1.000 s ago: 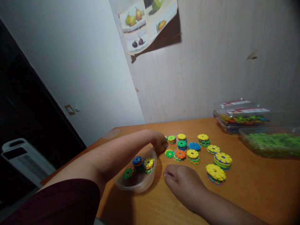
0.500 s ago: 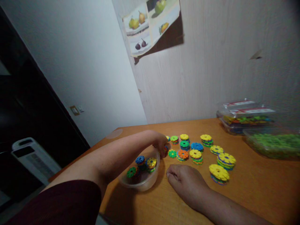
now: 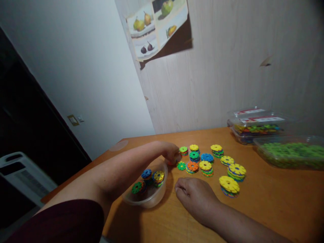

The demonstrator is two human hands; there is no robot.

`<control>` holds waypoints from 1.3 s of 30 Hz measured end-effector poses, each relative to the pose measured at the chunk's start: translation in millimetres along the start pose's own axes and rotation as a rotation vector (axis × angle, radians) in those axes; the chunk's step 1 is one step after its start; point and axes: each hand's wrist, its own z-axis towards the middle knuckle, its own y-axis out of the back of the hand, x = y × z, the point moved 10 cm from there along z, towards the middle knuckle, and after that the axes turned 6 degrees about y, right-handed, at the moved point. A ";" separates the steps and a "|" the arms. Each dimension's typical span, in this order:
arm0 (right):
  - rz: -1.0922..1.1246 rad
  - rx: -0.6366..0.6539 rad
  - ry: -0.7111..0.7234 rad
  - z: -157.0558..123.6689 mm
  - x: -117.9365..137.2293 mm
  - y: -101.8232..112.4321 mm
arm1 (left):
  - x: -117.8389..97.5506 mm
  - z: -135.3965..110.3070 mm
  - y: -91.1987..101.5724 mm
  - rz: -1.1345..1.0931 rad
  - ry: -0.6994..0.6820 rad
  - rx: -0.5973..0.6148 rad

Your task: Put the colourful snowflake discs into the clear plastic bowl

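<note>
Notched discs (image 3: pixel 194 156): stacked mid-desk (image 3: pixel 162 229), toward the far edge, plus three stacks in the bowl.

Left to right:
- Translucent lid (image 3: pixel 118 145) flat at the far-left corner.
- Clear bowl (image 3: pixel 153 201) near the left edge; stacks topped blue, green, yellow.
- My left hand (image 3: pixel 172 154), arm across the bowl, just beside the leftmost desk stacks. Fingertips hidden; can't tell whether the grip is wide, narrow or loaded.
- My right hand (image 3: pixel 196 195) on the desk toward the near edge, fingers folded into a loose fist.
- Yellow-topped stacks (image 3: pixel 236 170) right of that fist, apart from it.
- Two stacked clear boxes (image 3: pixel 243 137) at the far edge, right side. Red-and-white labels (image 3: pixel 262 119) on the lids, writing too small to read.
- Clear tray (image 3: pixel 259 147) of green pieces (image 3: pixel 293 150) in front, toward the far-right corner.
</note>
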 end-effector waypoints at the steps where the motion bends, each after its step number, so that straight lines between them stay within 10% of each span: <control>1: 0.001 0.003 0.001 -0.4 0.6 0.4 | 3.3 -5.1 9.8 0.055 0.036 -0.056; 8: 0.009 0.035 -0.008 -2.0 1.3 -0.7 | 30.5 -75.5 55.2 0.045 0.126 -0.359; 17: 0.008 0.053 0.004 -0.5 1.7 -0.5 | 16.6 -157.3 24.0 0.031 0.118 -0.343; 25: 0.009 0.067 0.002 -1.6 -1.3 -3.0 | 31.0 -141.0 -13.4 -0.097 0.174 -0.311; 32: 0.000 0.061 -0.004 -0.5 -1.9 -2.5 | 33.2 -141.2 33.2 -0.016 0.159 -0.453; 39: 0.007 0.052 0.003 -1.8 0.6 -1.9 | 30.2 -61.4 37.2 0.064 0.103 -0.300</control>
